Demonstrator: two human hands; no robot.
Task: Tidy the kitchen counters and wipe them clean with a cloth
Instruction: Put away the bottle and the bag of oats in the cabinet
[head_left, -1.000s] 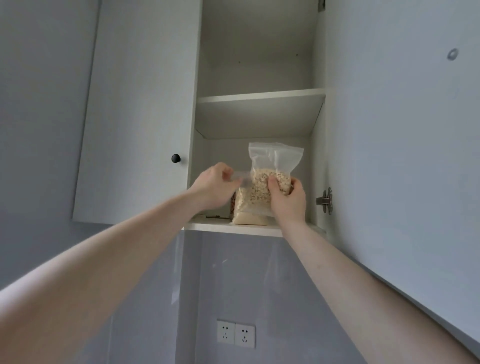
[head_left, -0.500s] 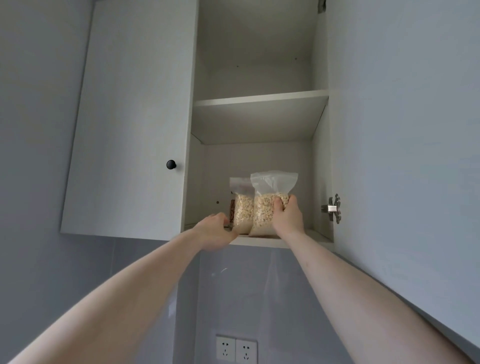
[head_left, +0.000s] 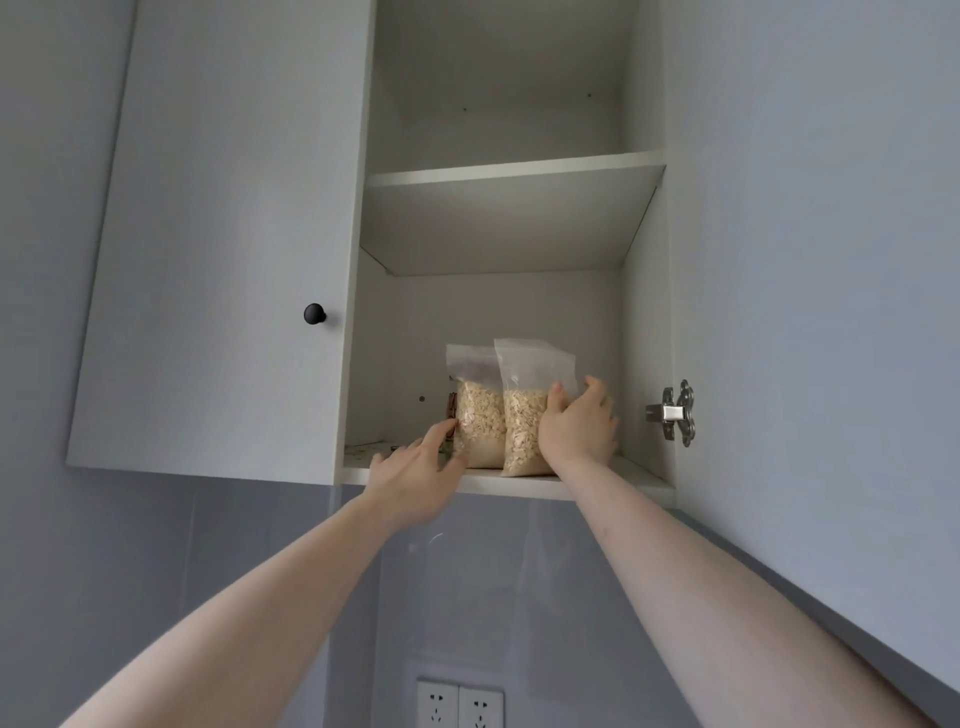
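Two clear zip bags of oats stand upright side by side on the bottom shelf (head_left: 613, 480) of an open wall cabinet. My right hand (head_left: 579, 426) grips the right bag (head_left: 524, 415), thumb on its front and fingers round its right side. My left hand (head_left: 421, 467) reaches in with straight fingers, its fingertips touching the lower left of the left bag (head_left: 480, 415). A darker packet (head_left: 451, 405) peeks out behind the left bag, mostly hidden.
The cabinet's upper shelf (head_left: 514, 171) sits above. The left door (head_left: 218, 234) with a black knob (head_left: 314, 313) is closed; the right door (head_left: 810, 260) stands open with a metal hinge (head_left: 675, 413). Crumbs lie on the shelf's left part (head_left: 369, 449). Wall sockets (head_left: 460, 706) sit below.
My right hand lowered the right bag onto the shelf beside the left bag and pushed it in. My left hand dropped from the bag tops to the left bag's base, fingers now straight.
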